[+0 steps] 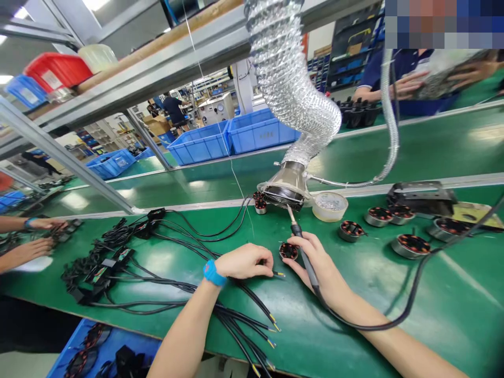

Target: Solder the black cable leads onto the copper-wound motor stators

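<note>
My left hand (246,261), wearing a blue wristband, is closed with thumb and fingers pinched on a black cable (279,274); its stripped end with thin coloured wires pokes out to the right. In my right hand (321,265) lies a soldering iron (306,258), its tip pointing up and away under the fume hood. The same hand's thumb and fingers also grip a small round motor (289,251) with copper windings, held just above or on the green bench. A small gap separates the cable end from the motor.
More black cables (232,320) lie across the bench (452,315). Several round motors (410,245) sit at the right, near a tub (329,206). Above hangs a fume hood (289,181) with a foil duct. The iron's cord (411,294) crosses my forearm. A co-worker's hands (43,241) are at far left.
</note>
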Tool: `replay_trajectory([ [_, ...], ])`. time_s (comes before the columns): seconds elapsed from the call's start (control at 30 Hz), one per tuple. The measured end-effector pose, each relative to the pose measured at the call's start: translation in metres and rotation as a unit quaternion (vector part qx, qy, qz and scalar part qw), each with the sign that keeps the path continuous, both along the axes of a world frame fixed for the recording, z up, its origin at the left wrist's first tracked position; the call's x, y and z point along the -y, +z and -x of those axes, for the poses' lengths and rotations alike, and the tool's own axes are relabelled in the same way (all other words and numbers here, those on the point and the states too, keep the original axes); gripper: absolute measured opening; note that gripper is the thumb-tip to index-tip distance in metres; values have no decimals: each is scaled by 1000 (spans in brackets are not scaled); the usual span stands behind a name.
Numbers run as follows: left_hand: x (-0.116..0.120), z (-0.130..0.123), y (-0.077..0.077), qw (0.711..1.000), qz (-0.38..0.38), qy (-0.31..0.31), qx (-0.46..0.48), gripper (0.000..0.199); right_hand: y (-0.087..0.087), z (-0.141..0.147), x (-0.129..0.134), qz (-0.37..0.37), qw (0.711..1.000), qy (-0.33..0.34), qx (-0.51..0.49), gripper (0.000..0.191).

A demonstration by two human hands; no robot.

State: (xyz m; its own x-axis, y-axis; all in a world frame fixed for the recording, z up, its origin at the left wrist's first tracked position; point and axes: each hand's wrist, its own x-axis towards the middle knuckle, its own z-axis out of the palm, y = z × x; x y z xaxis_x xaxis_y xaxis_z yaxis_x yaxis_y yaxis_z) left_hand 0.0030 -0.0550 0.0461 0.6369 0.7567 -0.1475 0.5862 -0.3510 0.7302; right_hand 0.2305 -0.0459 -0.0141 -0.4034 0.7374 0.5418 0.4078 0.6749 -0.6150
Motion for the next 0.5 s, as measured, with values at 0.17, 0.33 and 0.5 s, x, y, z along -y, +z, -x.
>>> replay_trajectory([
  [0.17,-4,8,3,962,66,171,202,31,-2,12,-4,-3,1000,15,-21,34],
  [0.33,-6,3,-3,949,13,201,241,31,0,22,-6,1,999,38,-29,39],
  [0.5,4,-3,6,967,-24,173,186,32,22,30,9,-25,992,30,-121,31],
])
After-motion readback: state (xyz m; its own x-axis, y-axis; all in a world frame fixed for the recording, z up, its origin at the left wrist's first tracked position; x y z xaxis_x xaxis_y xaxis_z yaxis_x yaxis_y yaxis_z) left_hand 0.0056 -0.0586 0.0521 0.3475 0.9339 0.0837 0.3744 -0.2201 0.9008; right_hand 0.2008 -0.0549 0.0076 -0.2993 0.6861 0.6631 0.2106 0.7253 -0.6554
